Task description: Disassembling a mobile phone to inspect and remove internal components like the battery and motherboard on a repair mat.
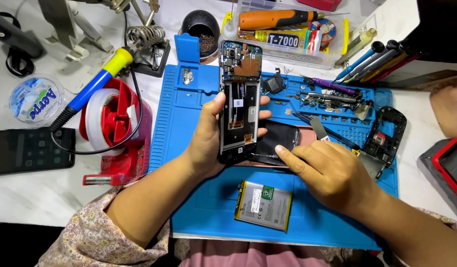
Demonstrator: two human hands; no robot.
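Phone frame point(240, 99) hides part of the rear cover point(280, 138).

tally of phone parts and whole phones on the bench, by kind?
Opened phone frame, in left hand: 1
Back cover, under right hand: 1
Loose battery: 1
Black camera bezel: 1
Intact dark phone: 1
Total: 5
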